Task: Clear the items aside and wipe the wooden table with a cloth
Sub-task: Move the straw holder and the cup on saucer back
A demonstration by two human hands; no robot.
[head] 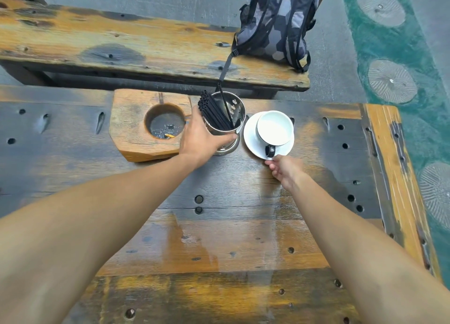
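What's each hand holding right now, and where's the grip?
Left hand wraps the side wall of the metal straw holder. Right hand pinches the near rim of the saucer under the white cup.

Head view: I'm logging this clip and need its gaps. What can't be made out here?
- Lower side of the metal holder: covered by the left hand.
- Saucer centre: hidden under the cup.
- Right hand grip on the saucer rim: motion-blurred, contact uncertain.
- Backpack top: cut off by the frame's upper edge.
- Cloth: not in view.
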